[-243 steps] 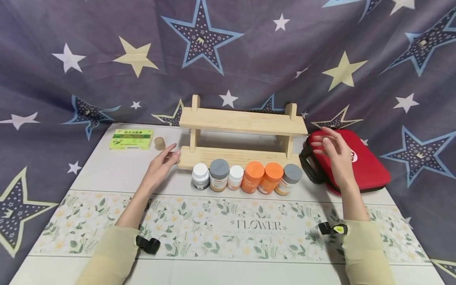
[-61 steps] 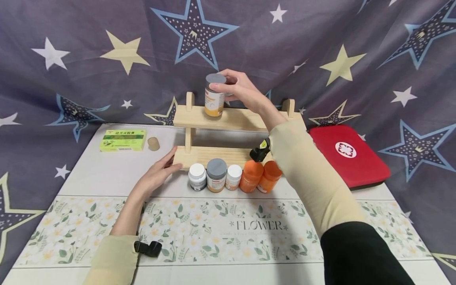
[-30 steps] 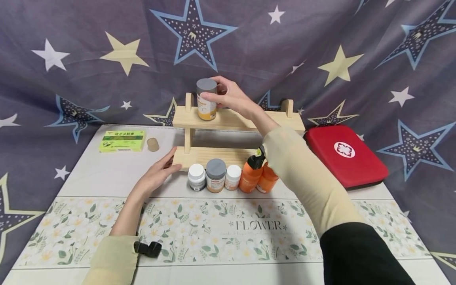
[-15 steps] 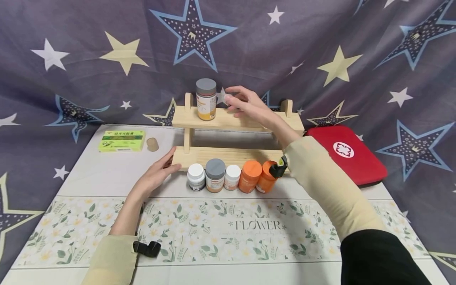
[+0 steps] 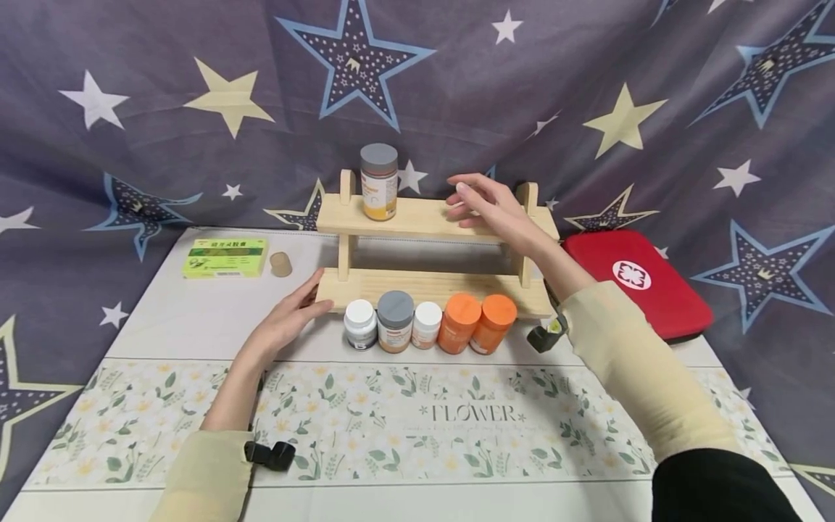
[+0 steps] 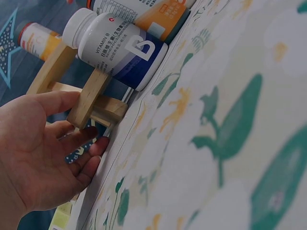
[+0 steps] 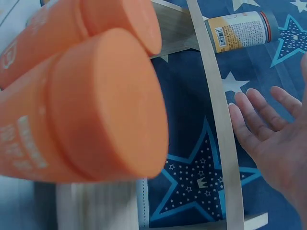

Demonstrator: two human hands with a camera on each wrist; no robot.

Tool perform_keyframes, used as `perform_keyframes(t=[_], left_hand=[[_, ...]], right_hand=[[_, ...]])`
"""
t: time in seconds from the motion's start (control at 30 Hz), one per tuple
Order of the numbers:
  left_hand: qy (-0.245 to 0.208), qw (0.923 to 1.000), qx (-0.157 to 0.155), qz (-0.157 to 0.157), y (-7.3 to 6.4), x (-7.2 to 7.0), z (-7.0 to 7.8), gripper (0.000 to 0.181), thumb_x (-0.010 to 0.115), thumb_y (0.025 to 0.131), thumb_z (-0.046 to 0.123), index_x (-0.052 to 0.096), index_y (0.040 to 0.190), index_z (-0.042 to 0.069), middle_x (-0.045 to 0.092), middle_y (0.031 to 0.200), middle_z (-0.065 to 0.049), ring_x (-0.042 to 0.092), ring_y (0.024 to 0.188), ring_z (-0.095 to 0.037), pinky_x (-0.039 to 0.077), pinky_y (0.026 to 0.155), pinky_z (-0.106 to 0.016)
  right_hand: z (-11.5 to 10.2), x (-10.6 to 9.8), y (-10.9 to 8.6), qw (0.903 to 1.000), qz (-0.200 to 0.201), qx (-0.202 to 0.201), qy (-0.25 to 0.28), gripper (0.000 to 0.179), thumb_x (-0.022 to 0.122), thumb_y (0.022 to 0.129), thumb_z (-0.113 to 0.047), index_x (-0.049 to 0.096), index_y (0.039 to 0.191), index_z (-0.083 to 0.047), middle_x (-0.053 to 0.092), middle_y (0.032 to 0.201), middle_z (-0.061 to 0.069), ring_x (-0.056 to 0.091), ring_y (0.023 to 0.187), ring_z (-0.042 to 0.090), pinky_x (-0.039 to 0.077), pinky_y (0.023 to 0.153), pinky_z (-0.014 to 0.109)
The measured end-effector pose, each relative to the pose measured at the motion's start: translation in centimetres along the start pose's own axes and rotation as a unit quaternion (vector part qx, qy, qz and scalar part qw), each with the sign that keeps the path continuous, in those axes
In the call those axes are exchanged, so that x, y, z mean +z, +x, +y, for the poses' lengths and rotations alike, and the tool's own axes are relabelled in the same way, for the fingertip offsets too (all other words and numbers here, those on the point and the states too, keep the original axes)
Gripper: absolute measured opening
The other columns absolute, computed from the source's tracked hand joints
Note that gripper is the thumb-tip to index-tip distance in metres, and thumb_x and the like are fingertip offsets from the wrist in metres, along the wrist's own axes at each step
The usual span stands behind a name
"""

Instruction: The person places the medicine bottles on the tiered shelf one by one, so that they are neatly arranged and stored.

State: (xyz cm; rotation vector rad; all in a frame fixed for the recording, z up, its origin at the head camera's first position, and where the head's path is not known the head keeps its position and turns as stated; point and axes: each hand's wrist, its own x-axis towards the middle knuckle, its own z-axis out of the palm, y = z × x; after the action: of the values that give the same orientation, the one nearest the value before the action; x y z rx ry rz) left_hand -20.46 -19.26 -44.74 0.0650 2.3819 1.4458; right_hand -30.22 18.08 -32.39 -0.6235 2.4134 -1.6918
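My left hand (image 5: pixel 283 322) grips the left end of a two-tier wooden shelf (image 5: pixel 430 283), thumb toward the front edge and fingers around the end. In the left wrist view, that hand (image 6: pixel 48 148) is beside a white vitamin B bottle (image 6: pixel 122 50). Alone on the upper tier, near its left end, stands a grey-lidded supplement bottle (image 5: pixel 379 183). My right hand (image 5: pixel 492 206) hovers by the upper tier's right half, fingers loosely spread and holding nothing. In the right wrist view, this hand (image 7: pixel 278 129) is apart from the grey-lidded bottle (image 7: pixel 240 31).
Lined up before the shelf are the vitamin B bottle, a grey-lidded jar (image 5: pixel 395 322), a small white-lidded bottle (image 5: pixel 427 325) and two orange bottles (image 5: pixel 459 324). A red case (image 5: pixel 642 283) lies right; a green-yellow medicine box (image 5: pixel 225 258) and brown stub (image 5: pixel 280 264) lie left.
My right hand set the grey-lidded bottle, earlier at the row's right end, on the upper tier, let go and moved right. My left hand has come to hold the shelf end.
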Motion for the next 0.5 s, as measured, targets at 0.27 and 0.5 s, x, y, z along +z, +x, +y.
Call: perform_keyframes(t=[0.27, 0.5], left_hand=[[0.001, 1.0000, 0.002, 0.000, 0.0, 0.0, -0.1, 0.083, 0.056, 0.104, 0.048, 0.004, 0.167, 0.032, 0.017, 0.174, -0.014, 0.017, 0.161, -0.038, 0.017, 0.130, -0.058], [0.001, 1.0000, 0.005, -0.001, 0.0, -0.1, -0.2, 0.083, 0.055, 0.104, 0.049, 0.004, 0.166, 0.031, 0.015, 0.174, -0.013, 0.015, 0.161, -0.039, 0.016, 0.130, -0.059]], right_hand=[[0.5, -0.5, -2.1, 0.9993, 0.020, -0.015, 0.028, 0.049, 0.050, 0.107, -0.042, 0.055, 0.145, -0.012, 0.064, 0.129, 0.021, 0.071, 0.114, 0.032, 0.063, 0.091, 0.032], [1.5, -0.5, -4.0, 0.9968, 0.044, -0.049, 0.045, 0.047, 0.054, 0.107, -0.032, 0.054, 0.140, 0.001, 0.067, 0.124, 0.018, 0.072, 0.110, 0.024, 0.062, 0.093, 0.030]])
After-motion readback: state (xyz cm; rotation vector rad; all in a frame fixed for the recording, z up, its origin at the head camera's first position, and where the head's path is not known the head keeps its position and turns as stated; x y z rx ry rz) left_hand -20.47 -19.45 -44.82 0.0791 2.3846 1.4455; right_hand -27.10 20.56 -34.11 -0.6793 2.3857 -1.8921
